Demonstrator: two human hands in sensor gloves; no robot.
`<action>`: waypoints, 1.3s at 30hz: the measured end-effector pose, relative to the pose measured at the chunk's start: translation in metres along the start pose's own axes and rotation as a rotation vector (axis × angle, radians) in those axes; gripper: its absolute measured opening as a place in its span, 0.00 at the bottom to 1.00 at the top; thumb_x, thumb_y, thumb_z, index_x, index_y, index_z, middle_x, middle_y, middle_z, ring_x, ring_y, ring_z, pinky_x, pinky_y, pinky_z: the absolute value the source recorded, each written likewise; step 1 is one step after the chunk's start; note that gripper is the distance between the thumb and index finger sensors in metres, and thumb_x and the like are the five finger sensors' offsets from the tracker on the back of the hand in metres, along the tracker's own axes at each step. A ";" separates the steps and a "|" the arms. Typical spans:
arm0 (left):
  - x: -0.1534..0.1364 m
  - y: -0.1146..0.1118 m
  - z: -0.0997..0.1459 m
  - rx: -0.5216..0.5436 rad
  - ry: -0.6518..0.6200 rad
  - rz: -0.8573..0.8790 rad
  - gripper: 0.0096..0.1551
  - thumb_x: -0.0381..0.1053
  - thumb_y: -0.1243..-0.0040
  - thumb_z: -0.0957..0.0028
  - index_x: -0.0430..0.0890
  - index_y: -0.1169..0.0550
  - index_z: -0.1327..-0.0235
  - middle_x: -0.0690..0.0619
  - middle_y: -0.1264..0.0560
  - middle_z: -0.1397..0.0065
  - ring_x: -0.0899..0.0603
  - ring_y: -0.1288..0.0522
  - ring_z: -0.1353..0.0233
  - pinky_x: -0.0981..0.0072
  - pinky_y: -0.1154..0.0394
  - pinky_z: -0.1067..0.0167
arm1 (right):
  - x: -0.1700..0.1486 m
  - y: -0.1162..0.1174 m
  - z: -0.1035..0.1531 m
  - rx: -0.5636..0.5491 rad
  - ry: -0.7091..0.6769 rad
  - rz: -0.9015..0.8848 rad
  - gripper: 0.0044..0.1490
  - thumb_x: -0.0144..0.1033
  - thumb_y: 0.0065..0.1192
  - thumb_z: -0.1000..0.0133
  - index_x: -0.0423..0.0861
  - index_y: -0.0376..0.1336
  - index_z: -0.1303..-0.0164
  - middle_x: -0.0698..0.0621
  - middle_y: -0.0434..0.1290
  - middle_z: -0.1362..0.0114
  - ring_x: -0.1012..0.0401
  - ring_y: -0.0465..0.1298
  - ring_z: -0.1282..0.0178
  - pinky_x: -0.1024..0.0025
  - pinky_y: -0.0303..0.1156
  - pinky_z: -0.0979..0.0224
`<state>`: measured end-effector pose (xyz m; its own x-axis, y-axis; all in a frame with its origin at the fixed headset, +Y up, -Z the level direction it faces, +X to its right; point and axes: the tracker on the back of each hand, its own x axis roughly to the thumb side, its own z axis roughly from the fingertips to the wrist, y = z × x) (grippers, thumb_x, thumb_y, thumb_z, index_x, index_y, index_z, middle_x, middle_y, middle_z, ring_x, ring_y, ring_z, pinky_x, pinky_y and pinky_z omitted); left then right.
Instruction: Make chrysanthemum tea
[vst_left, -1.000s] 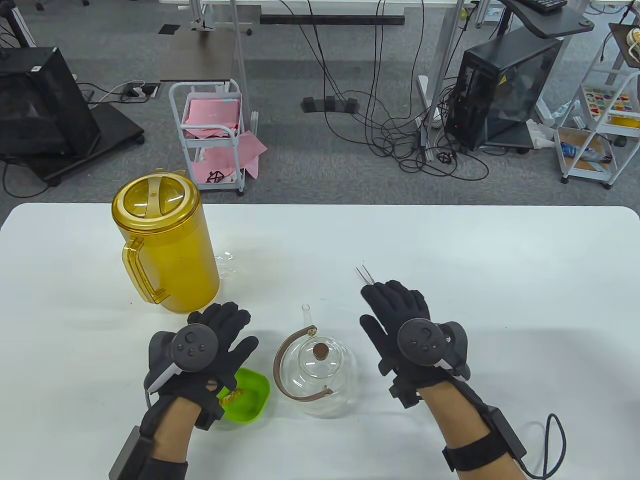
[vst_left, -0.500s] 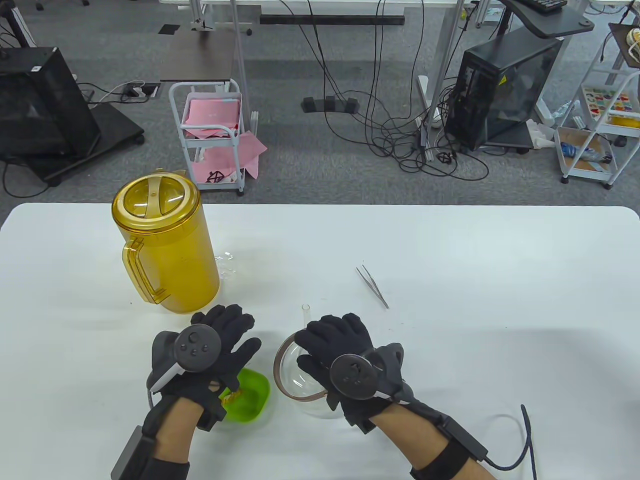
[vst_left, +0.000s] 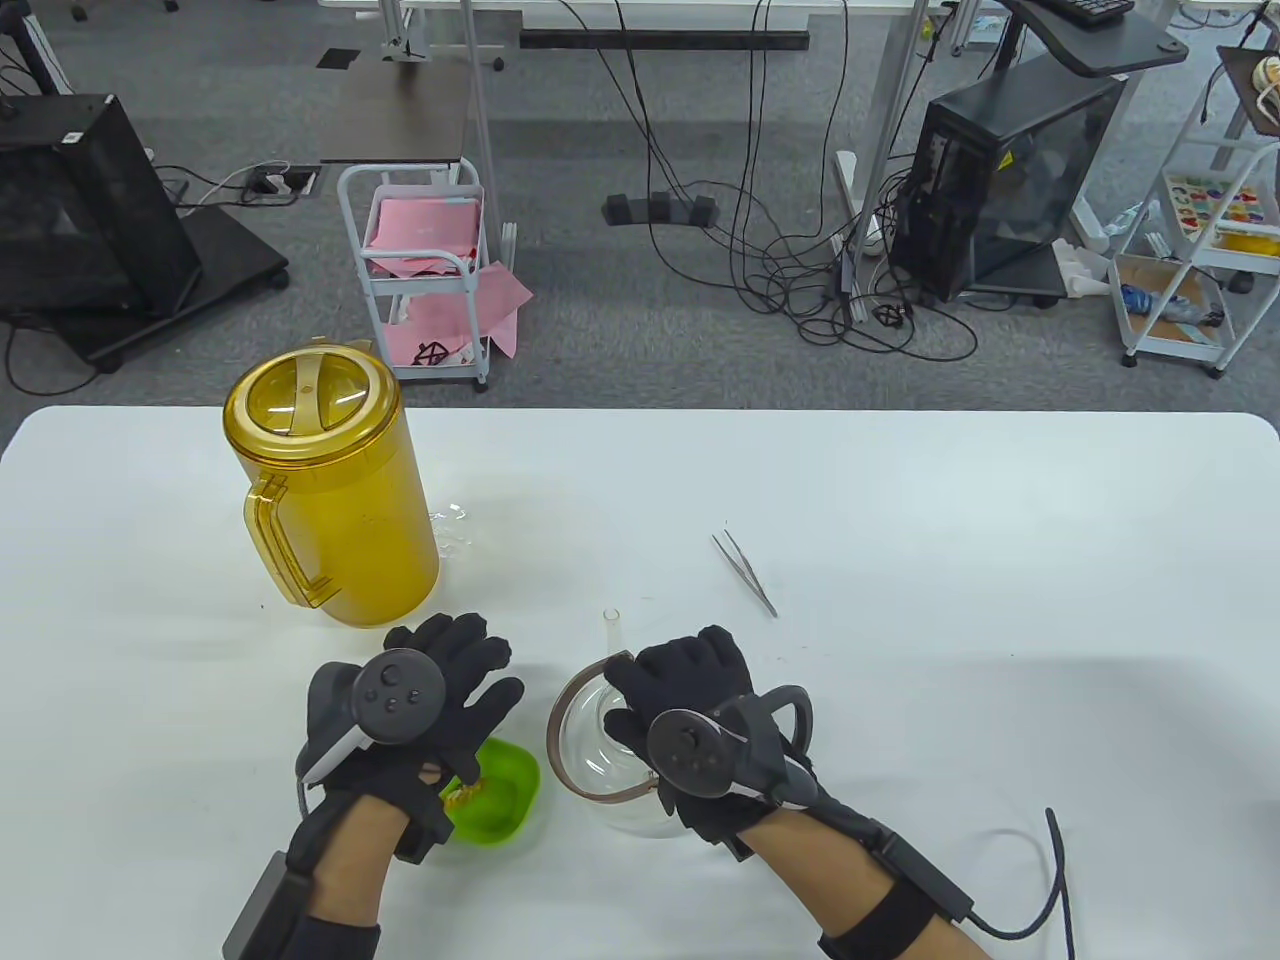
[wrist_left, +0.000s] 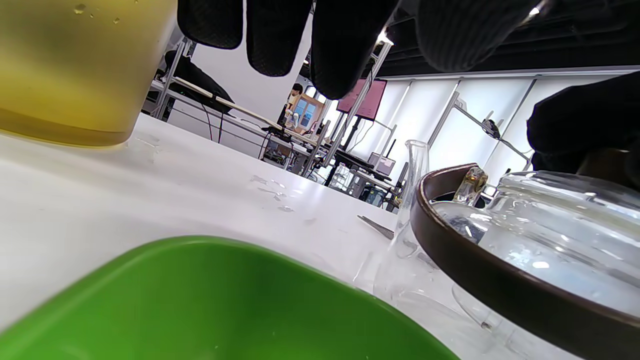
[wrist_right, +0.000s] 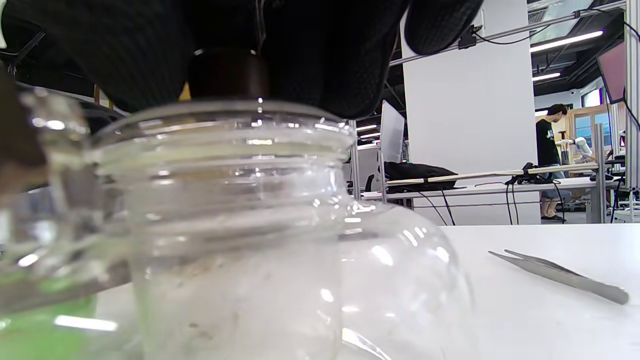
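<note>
A clear glass teapot (vst_left: 620, 790) with a brown handle (vst_left: 555, 735) stands at the near middle of the white table (vst_left: 900, 500). My right hand (vst_left: 665, 680) lies over its top. In the right wrist view the gloved fingers (wrist_right: 325, 50) pinch the dark knob (wrist_right: 227, 75) of the glass lid, which sits on the teapot (wrist_right: 240, 225). My left hand (vst_left: 470, 660) hovers with relaxed fingers (wrist_left: 330, 45) over the near left of the green bowl (vst_left: 505, 795), which holds a dried yellow flower (vst_left: 462, 795). Metal tweezers (vst_left: 745, 572) lie beyond the teapot.
A tall yellow lidded pitcher (vst_left: 330, 490) stands at the back left, just beyond my left hand, with a small spill of water (vst_left: 450, 525) beside it. The teapot's spout (vst_left: 613, 630) points away from me. Carts, cables and a computer stand on the floor behind the table.
My right hand left the tweezers on the table and moved left onto the teapot lid, where its fingers closed on the knob. The left hand barely shifted.
</note>
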<state>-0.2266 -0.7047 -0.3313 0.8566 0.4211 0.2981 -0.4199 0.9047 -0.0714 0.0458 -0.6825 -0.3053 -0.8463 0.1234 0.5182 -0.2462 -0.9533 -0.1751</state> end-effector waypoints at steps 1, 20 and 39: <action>0.000 0.000 0.000 -0.002 0.000 0.000 0.36 0.69 0.44 0.40 0.51 0.27 0.24 0.41 0.36 0.12 0.26 0.44 0.15 0.28 0.56 0.25 | 0.000 0.000 0.000 0.002 -0.003 -0.003 0.35 0.60 0.65 0.42 0.57 0.67 0.26 0.52 0.71 0.28 0.49 0.72 0.26 0.36 0.55 0.19; -0.001 0.000 0.000 -0.004 0.014 0.004 0.36 0.69 0.44 0.40 0.51 0.26 0.24 0.41 0.36 0.12 0.26 0.43 0.16 0.27 0.55 0.25 | -0.182 -0.028 0.026 -0.140 0.633 -0.022 0.33 0.55 0.62 0.40 0.55 0.65 0.25 0.52 0.68 0.26 0.49 0.69 0.23 0.35 0.52 0.17; -0.010 0.002 0.000 -0.074 0.079 -0.025 0.29 0.65 0.40 0.40 0.52 0.20 0.31 0.44 0.23 0.22 0.29 0.32 0.22 0.26 0.52 0.25 | -0.240 0.004 0.047 0.078 0.875 0.051 0.43 0.61 0.59 0.40 0.55 0.54 0.16 0.48 0.55 0.15 0.44 0.59 0.14 0.34 0.50 0.18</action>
<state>-0.2362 -0.7067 -0.3341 0.8885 0.3998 0.2253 -0.3777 0.9159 -0.1358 0.2704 -0.7289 -0.3913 -0.9217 0.2171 -0.3215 -0.1927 -0.9755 -0.1063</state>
